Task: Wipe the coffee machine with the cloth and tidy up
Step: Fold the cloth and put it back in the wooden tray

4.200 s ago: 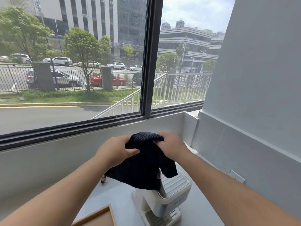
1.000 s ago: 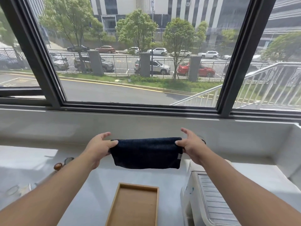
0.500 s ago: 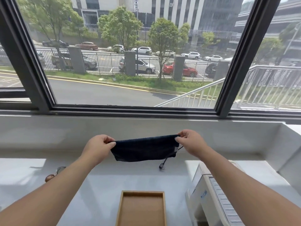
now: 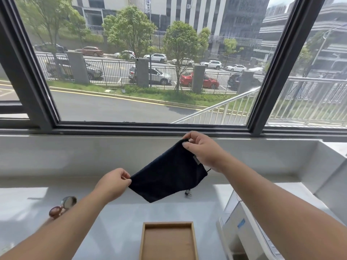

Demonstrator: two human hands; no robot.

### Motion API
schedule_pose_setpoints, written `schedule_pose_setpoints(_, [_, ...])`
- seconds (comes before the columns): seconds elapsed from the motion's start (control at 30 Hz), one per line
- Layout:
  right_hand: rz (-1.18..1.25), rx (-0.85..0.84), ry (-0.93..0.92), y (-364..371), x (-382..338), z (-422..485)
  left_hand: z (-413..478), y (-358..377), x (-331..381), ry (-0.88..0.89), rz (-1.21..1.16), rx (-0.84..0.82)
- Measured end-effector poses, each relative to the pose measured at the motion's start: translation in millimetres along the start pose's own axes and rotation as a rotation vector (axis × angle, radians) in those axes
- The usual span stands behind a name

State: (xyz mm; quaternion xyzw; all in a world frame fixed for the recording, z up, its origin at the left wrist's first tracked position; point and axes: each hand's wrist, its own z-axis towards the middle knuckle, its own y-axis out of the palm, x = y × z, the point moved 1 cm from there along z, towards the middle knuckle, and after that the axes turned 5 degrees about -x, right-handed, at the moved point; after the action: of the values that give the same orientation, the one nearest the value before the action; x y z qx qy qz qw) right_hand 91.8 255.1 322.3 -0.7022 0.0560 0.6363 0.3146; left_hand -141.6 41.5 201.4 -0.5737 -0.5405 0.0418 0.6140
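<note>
Cloth [image 4: 169,175] is held taut in midair, pinched at opposite corners by left hand [image 4: 112,184] and higher right hand [image 4: 202,151]; wooden tray [image 4: 169,241] lies directly below; coffee machine [image 4: 244,231] is nearer the right.

Two bare forearms enter from bottom corners, no sleeves in view. Left hand [image 4: 112,184] bare: no glove, ring, watch or band visible. Right hand [image 4: 201,152] likewise bare; wrist uncovered, short trimmed thumbnail showing. Forearms broad, smooth, no markings or tattoos visible. Upper arms and rest of body out of frame.
</note>
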Motion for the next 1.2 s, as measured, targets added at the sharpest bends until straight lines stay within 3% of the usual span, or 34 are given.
schedule_pose_setpoints(0.3, [-0.230, -0.236, -0.012, 15.1, -37.2, 7.7, -25.0, 23.4, 55.3, 0.263, -0.138, -0.316])
schedule_pose_setpoints(0.5, [-0.227, -0.298, 0.018, 7.3, -38.0, 0.7, -48.3, 41.4, 105.1, 0.380, -0.407, -0.530])
schedule_pose_setpoints(0.6, [-0.216, -0.212, 0.024, -1.5, -32.5, 0.2, -52.3, 42.1, 118.2, 0.349, -0.557, -0.536])
schedule_pose_setpoints(0.8, [-0.210, 0.143, 0.032, -9.6, 0.4, 3.3, -53.8, 35.5, 132.6, 0.291, -0.790, -0.537])
schedule_pose_setpoints(1.0, [-0.001, 0.395, 0.245, -9.1, 63.3, -13.5, -49.3, 24.8, 136.0, 0.214, -1.093, -0.541])
schedule_pose_setpoints(1.1, [0.248, 0.336, 0.330, 1.1, 82.9, -30.4, -48.8, 19.3, 138.1, 0.161, -1.254, -0.545])
schedule_pose_setpoints(1.2, [0.393, 0.110, 0.321, 12.9, 89.8, -40.1, -47.6, 15.8, 142.1, 0.133, -1.368, -0.536])
